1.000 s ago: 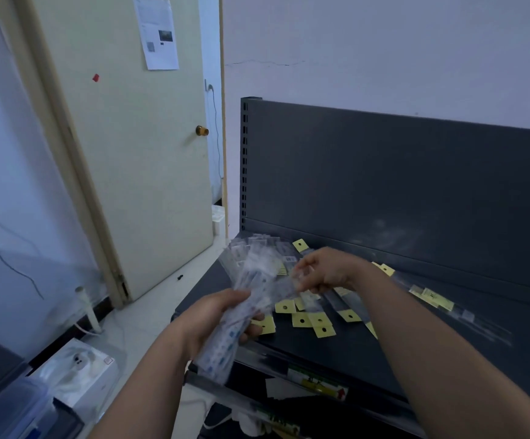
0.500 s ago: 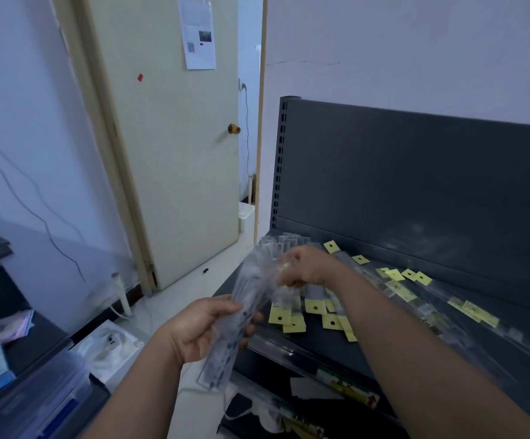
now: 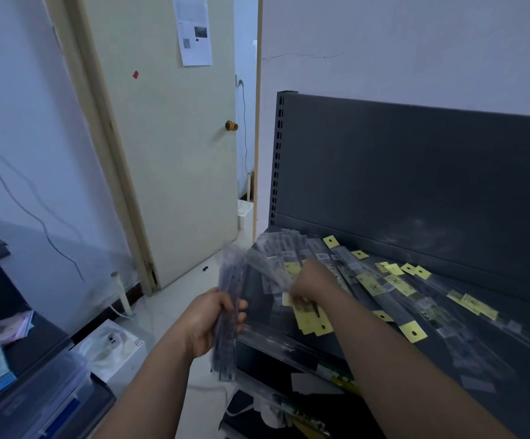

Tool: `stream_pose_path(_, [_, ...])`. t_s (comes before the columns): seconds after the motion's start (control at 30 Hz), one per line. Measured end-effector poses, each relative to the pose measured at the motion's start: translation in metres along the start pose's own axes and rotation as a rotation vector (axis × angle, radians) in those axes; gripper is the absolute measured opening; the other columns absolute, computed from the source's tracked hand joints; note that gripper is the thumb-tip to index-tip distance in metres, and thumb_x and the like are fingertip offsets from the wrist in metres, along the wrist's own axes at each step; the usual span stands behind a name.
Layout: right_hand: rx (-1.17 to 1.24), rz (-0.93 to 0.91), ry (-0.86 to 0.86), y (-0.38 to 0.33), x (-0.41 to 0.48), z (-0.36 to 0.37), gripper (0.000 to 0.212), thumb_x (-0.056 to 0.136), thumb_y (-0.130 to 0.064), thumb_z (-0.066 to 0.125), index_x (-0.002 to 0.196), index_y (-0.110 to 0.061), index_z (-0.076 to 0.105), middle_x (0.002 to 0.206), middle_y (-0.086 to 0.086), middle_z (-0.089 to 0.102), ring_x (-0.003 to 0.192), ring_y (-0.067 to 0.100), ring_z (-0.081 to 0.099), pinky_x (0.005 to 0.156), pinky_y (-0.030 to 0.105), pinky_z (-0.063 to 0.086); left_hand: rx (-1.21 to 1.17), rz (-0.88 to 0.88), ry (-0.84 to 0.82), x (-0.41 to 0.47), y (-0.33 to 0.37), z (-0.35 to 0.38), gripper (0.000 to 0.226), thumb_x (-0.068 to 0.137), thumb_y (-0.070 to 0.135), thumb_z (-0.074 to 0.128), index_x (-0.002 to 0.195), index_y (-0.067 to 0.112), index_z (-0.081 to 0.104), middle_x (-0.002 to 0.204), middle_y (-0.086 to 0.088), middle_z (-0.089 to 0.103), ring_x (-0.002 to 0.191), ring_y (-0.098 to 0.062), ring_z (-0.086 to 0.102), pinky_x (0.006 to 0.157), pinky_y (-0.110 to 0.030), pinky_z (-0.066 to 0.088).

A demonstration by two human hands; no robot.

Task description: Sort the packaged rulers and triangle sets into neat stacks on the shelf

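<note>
My left hand (image 3: 213, 321) grips a bundle of packaged rulers (image 3: 228, 340) upright, just off the left front corner of the dark shelf (image 3: 510, 353). My right hand (image 3: 312, 285) reaches over the shelf and pinches the clear sleeve of a packaged ruler (image 3: 270, 270) near the left end. Several more packaged rulers (image 3: 393, 289) with yellow hang tags lie scattered and fanned across the shelf. Their far ends blur together at the back left corner. I see no triangle set that I can tell apart.
The shelf's tall dark back panel (image 3: 415, 185) rises behind the rulers. A cream door (image 3: 175, 153) stands to the left. On the floor below sit a white box (image 3: 111, 346) and a clear plastic bin (image 3: 26, 394). A lower shelf edge carries price strips (image 3: 336, 372).
My left hand has tilted its bundle more upright and away from my right hand. My right hand has dropped lower onto the rulers on the shelf. The camera has turned left.
</note>
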State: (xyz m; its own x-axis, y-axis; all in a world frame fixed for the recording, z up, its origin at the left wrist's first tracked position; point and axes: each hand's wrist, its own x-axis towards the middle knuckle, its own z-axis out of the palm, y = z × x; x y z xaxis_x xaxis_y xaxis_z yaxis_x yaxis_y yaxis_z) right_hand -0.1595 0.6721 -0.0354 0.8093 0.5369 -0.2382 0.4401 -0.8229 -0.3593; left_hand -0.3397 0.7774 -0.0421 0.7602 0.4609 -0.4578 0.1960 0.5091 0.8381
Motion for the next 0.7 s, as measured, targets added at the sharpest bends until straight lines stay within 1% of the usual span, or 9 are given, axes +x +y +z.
stream_pose_path(0.17, [0.287, 0.087, -0.032, 0.034, -0.002, -0.016, 0.016, 0.077, -0.009, 0.067, 0.067, -0.004, 0.055, 0.064, 0.012, 0.057, 0.053, 0.023, 0.055, 0.048, 0.027, 0.045, 0.027, -0.033, -0.003, 0.010, -0.001, 0.020, 0.013, 0.088, 0.004, 0.040, 0.093, 0.003, 0.052, 0.078, -0.012, 0.056, 0.061, -0.022, 0.054, 0.060, -0.034, 0.046])
stream_pose_path(0.23, [0.353, 0.088, -0.075, 0.046, -0.005, -0.026, 0.011, 0.071, -0.004, 0.069, 0.066, 0.001, 0.059, 0.064, 0.015, 0.059, 0.051, 0.022, 0.052, 0.052, 0.034, 0.048, 0.046, -0.020, 0.023, 0.013, 0.000, 0.029, 0.018, 0.097, 0.018, 0.044, 0.097, 0.005, 0.056, 0.075, -0.011, 0.059, 0.061, -0.021, 0.054, 0.061, -0.034, 0.047])
stream_pose_path(0.3, [0.390, 0.079, -0.094, 0.057, -0.012, -0.038, 0.018, 0.076, -0.002, 0.065, 0.062, -0.004, 0.053, 0.058, 0.012, 0.050, 0.052, 0.021, 0.044, 0.057, 0.034, 0.041, 0.049, 0.002, 0.045, 0.015, 0.002, 0.037, 0.024, 0.101, 0.026, 0.043, 0.100, 0.007, 0.057, 0.071, -0.010, 0.058, 0.059, -0.022, 0.053, 0.058, -0.033, 0.046])
stream_pose_path(0.37, [0.539, 0.116, -0.075, 0.069, -0.015, -0.046, 0.020, 0.082, -0.001, 0.062, 0.067, -0.006, 0.050, 0.061, 0.012, 0.051, 0.055, 0.021, 0.046, 0.056, 0.032, 0.039, 0.029, 0.002, 0.060, 0.016, 0.003, 0.044, 0.028, 0.102, 0.027, 0.042, 0.100, 0.004, 0.057, 0.069, -0.011, 0.057, 0.057, -0.022, 0.052, 0.055, -0.032, 0.045])
stream_pose_path(0.43, [0.737, 0.165, -0.063, 0.079, -0.018, -0.051, 0.005, 0.085, 0.001, 0.061, 0.082, -0.001, 0.057, 0.072, 0.019, 0.061, 0.063, 0.027, 0.060, 0.057, 0.032, 0.047, 0.022, -0.020, 0.052, 0.017, 0.004, 0.051, 0.033, 0.102, 0.029, 0.042, 0.103, 0.000, 0.058, 0.067, -0.011, 0.058, 0.055, -0.022, 0.052, 0.050, -0.029, 0.046])
stream_pose_path(0.5, [0.908, 0.204, -0.024, 0.085, -0.021, -0.053, 0.011, 0.087, 0.002, 0.060, 0.098, 0.004, 0.058, 0.082, 0.023, 0.067, 0.071, 0.029, 0.068, 0.063, 0.034, 0.056, 0.021, -0.025, 0.023, 0.017, 0.003, 0.059, 0.034, 0.102, 0.031, 0.042, 0.110, 0.000, 0.056, 0.068, -0.011, 0.058, 0.054, -0.021, 0.052, 0.050, -0.029, 0.046])
stream_pose_path(0.57, [1.075, 0.228, 0.065, 0.087, -0.021, -0.057, 0.009, 0.089, 0.007, 0.054, 0.098, 0.009, 0.054, 0.087, 0.027, 0.065, 0.072, 0.030, 0.070, 0.068, 0.038, 0.059, 0.005, -0.005, 0.000, 0.017, 0.001, 0.067, 0.032, 0.103, 0.030, 0.041, 0.114, 0.002, 0.053, 0.073, -0.011, 0.057, 0.057, -0.020, 0.052, 0.054, -0.032, 0.045])
stream_pose_path(0.63, [1.159, 0.208, 0.152, 0.092, -0.023, -0.066, 0.005, 0.088, 0.008, 0.051, 0.092, 0.007, 0.053, 0.085, 0.026, 0.064, 0.069, 0.029, 0.069, 0.063, 0.035, 0.058, -0.012, 0.001, -0.014, 0.017, 0.000, 0.073, 0.031, 0.103, 0.029, 0.042, 0.118, 0.003, 0.050, 0.081, -0.012, 0.058, 0.061, -0.021, 0.053, 0.054, -0.032, 0.049])
stream_pose_path(0.7, [1.107, 0.145, 0.234, 0.102, -0.027, -0.080, 0.005, 0.088, 0.002, 0.054, 0.093, 0.002, 0.054, 0.079, 0.019, 0.065, 0.063, 0.021, 0.065, 0.048, 0.026, 0.048, -0.031, -0.006, -0.026, 0.018, 0.000, 0.078, 0.032, 0.102, 0.027, 0.042, 0.120, 0.002, 0.051, 0.089, -0.015, 0.060, 0.064, -0.022, 0.056, 0.053, -0.032, 0.053])
